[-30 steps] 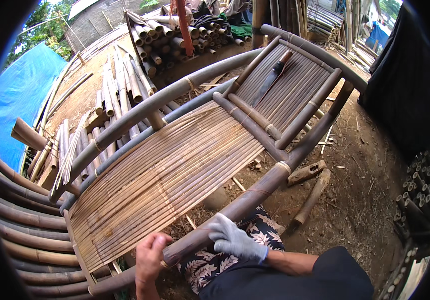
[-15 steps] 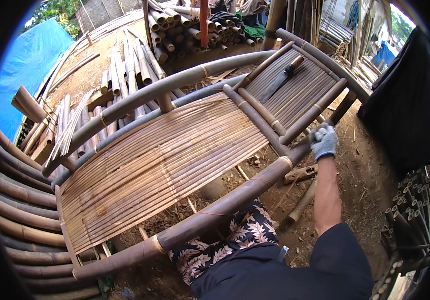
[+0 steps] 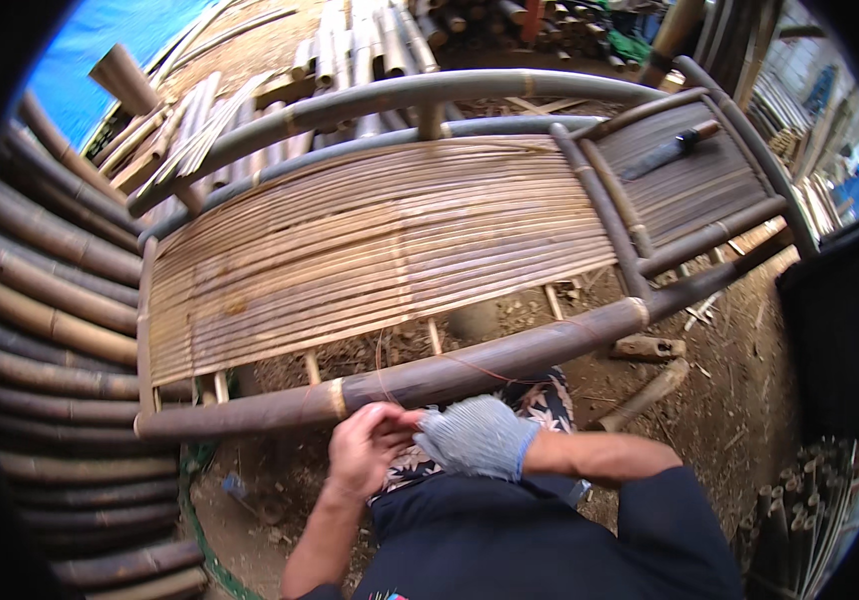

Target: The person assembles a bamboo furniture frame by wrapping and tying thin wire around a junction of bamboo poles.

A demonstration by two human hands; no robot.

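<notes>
A long bamboo bench frame (image 3: 370, 250) with a slatted seat lies in front of me. Along its near side runs a thick dark bamboo pole (image 3: 490, 350). Just below this pole my bare left hand (image 3: 367, 447) is closed, fingers pinched together. My right hand (image 3: 480, 437), in a grey knit glove, is closed against the left fingertips. A thin reddish cord (image 3: 381, 358) loops over the pole and leads down to the fingers of both hands; the pinch itself is partly hidden. A large knife (image 3: 665, 152) with a dark handle rests on the bench's slatted end section, away from both hands.
Stacked bamboo poles (image 3: 60, 320) crowd the left side. Cut bamboo lengths (image 3: 370, 50) and thin strips lie beyond the bench. Offcuts (image 3: 650, 395) are on the dirt floor at right, near a black cloth (image 3: 840, 330). Bundled thin bamboo (image 3: 800, 530) stands at lower right.
My right hand has come from the bench's right end back to the near pole. My left hand has come into view and meets it. The view has swung toward the left.
</notes>
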